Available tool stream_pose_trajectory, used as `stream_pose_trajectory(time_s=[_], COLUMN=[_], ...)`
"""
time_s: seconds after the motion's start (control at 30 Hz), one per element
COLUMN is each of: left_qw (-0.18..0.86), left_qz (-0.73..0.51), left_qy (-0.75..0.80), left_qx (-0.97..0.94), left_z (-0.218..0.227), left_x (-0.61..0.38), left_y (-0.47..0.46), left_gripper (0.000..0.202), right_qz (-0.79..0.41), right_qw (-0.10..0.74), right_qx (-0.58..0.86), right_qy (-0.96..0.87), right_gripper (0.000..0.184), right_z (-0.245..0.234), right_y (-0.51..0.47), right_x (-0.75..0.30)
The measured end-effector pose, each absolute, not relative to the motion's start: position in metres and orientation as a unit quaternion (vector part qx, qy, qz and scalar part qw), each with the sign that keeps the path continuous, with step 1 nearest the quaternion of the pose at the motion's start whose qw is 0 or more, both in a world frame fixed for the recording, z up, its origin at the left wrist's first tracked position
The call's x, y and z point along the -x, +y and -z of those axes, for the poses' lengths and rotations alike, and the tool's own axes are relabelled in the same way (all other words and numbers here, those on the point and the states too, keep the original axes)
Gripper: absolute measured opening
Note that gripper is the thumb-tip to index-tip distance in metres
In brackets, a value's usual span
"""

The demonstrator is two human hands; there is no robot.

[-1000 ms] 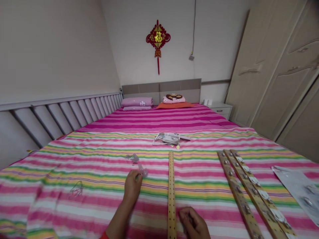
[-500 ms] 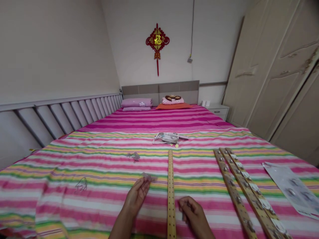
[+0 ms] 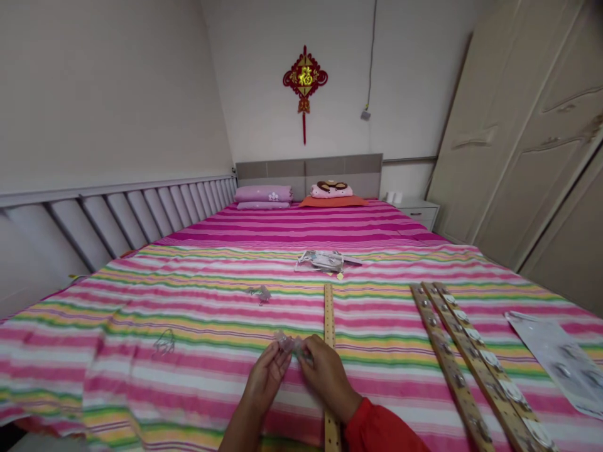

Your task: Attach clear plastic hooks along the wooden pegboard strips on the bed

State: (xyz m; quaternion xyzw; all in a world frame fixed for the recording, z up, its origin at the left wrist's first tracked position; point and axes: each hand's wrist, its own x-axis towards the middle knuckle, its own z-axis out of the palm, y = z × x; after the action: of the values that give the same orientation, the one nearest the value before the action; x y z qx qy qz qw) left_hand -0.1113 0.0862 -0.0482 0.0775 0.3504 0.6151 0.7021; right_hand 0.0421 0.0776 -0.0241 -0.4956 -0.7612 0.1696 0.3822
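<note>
A small clear plastic packet (image 3: 285,341) is pinched between the fingertips of my left hand (image 3: 269,375). On its right end the fingers of my right hand (image 3: 326,371) are closed; what lies inside the packet is too small to make out. A long wooden strip with rows of holes (image 3: 329,314) runs lengthwise on the striped cloth, partly covered by my right hand and red sleeve. Beyond my left hand lies another crumpled clear packet (image 3: 260,293).
To the right lie several wooden strips (image 3: 455,336) bearing metal pieces and white discs, beside a clear bag (image 3: 558,355) of metal parts. A plastic package (image 3: 323,260) sits farther up the bed. Thin tangled loops (image 3: 164,342) lie at left, near the bed rail (image 3: 141,213).
My right hand has crossed over the wooden strip to the left and taken hold of the packet's right end. My left hand keeps its grip. The view has shifted slightly.
</note>
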Motion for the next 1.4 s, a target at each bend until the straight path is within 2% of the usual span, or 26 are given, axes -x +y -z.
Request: stream_pose_trajectory(time_s=[0.27, 0.53, 0.9, 1.1, 1.23, 1.4], left_qw=[0.717, 0.686, 0.653, 0.662, 0.659, 0.665], left_qz=[-0.608, -0.635, -0.678, -0.666, -0.671, -0.670], left_qy=[0.337, 0.348, 0.335, 0.339, 0.334, 0.323], left_qx=[-0.056, -0.072, -0.048, -0.064, -0.064, -0.065], left_z=[0.050, 0.053, 0.053, 0.059, 0.051, 0.033], left_x=[0.116, 0.113, 0.108, 0.112, 0.113, 0.112], left_y=[0.085, 0.083, 0.079, 0.079, 0.074, 0.068], left_gripper=[0.013, 0.011, 0.023, 0.016, 0.015, 0.015], right_qz=[-0.064, -0.026, -0.203, -0.187, -0.201, -0.275], right_qw=[0.309, 0.301, 0.377, 0.397, 0.442, 0.480], right_qx=[0.528, 0.557, 0.619, 0.621, 0.586, 0.521], right_qy=[-0.788, -0.774, -0.659, -0.650, -0.649, -0.650], right_gripper=[0.015, 0.014, 0.012, 0.012, 0.017, 0.023], right_z=[0.034, 0.032, 0.025, 0.027, 0.026, 0.029], right_y=[0.087, 0.090, 0.095, 0.099, 0.097, 0.095], right_x=[-0.032, -0.030, -0.023, -0.031, -0.033, -0.026])
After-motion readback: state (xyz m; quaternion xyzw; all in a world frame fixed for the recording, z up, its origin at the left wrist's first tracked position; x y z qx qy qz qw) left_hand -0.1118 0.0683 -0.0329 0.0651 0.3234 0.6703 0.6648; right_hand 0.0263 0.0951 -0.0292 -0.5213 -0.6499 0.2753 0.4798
